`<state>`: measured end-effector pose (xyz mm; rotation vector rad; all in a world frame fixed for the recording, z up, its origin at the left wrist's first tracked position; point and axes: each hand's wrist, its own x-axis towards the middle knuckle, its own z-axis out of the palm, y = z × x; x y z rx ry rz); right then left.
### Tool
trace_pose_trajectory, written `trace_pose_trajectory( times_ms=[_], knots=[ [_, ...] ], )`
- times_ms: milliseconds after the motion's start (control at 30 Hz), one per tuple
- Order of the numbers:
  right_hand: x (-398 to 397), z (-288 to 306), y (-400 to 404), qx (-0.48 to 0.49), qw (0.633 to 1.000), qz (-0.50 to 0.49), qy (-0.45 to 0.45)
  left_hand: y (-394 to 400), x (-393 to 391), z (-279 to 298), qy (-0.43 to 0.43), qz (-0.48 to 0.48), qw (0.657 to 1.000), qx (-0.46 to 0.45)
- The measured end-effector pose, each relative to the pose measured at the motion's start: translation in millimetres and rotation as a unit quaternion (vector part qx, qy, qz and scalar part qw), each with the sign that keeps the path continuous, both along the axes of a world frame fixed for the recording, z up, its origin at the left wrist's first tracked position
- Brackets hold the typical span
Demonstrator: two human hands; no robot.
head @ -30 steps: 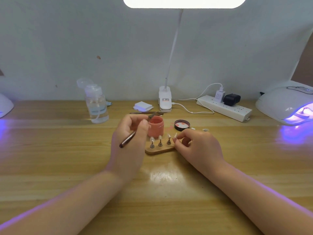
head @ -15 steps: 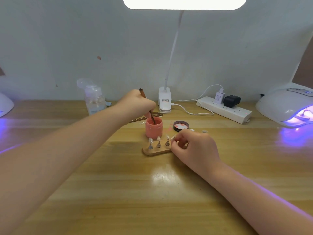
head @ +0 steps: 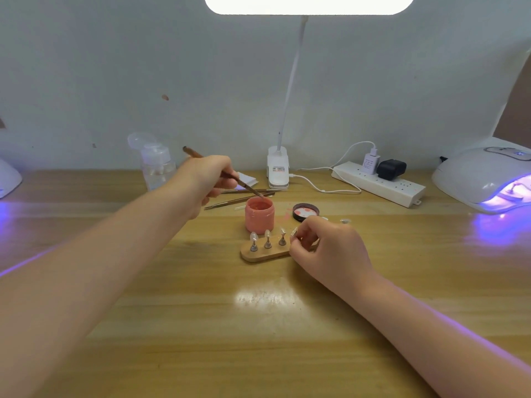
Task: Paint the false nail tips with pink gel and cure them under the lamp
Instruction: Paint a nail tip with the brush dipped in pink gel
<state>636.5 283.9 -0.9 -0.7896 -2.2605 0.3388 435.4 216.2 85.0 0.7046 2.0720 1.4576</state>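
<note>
An open jar of pink gel (head: 259,215) stands mid-table. My left hand (head: 207,181) grips a brown brush (head: 218,172), whose tip dips into the jar's mouth. Just in front of the jar lies a wooden holder (head: 262,253) with several clear false nail tips (head: 267,234) on small metal stands. My right hand (head: 327,248) curls its fingers round the holder's right end and pinches the rightmost tip stand. The curing lamp (head: 485,177) glows violet at the far right edge of the table.
The jar's black lid (head: 305,211) lies to the right of the jar. Two thin metal tools (head: 244,196) lie behind it. A clear pump bottle (head: 156,165), a desk lamp's clamp base (head: 277,170) and a white power strip (head: 379,187) line the wall. Another lamp (head: 8,179) sits far left.
My left hand swung from near the holder up and back over the jar, and the brush tip now dips into the gel. My right hand stayed on the holder's right end.
</note>
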Motion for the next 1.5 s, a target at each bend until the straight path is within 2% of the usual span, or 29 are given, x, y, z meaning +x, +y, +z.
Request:
trace_pose_trajectory(
  times_ms=[167,333,400,500,567,667,867,1067,1267,1500],
  knots=[
    [5.7,5.5,0.8,-0.008,0.999,0.047,0.001,-16.9,-9.2,-15.3,-0.063,0.013,0.998,-0.001],
    [7.5,23.0,1.2,-0.141,0.987,0.071,0.037,-29.4,-16.2,-23.6,-0.1,0.036,0.994,0.008],
    [7.6,31.8,3.3,-0.187,0.978,0.066,0.07,-33.0,-15.6,-27.3,-0.104,0.049,0.992,0.043],
    [7.3,39.8,6.7,-0.224,0.968,0.076,0.087,-36.1,-5.0,-36.5,-0.129,0.052,0.978,0.154],
    [8.3,38.1,5.9,-0.233,0.964,0.085,0.093,-40.3,8.5,-45.9,-0.096,0.043,0.969,0.223],
    [12.7,25.3,2.6,-0.235,0.961,0.078,0.121,-52.2,31.8,-61.6,0.005,-0.003,0.962,0.271],
    [14.7,10.6,2.1,-0.221,0.961,0.069,0.151,-68.1,71.3,-75.3,0.121,-0.121,0.941,0.291],
    [8.6,6.4,0.5,-0.224,0.952,0.078,0.193,-73.0,77.8,-81.3,0.262,-0.159,0.914,0.267],
    [7.2,4.0,0.9,-0.206,0.957,0.074,0.189,-70.4,77.5,-82.6,0.299,-0.167,0.902,0.261],
    [7.9,3.2,1.0,-0.212,0.956,0.075,0.186,-71.5,75.3,-84.0,0.272,-0.161,0.909,0.27]
  ],
)
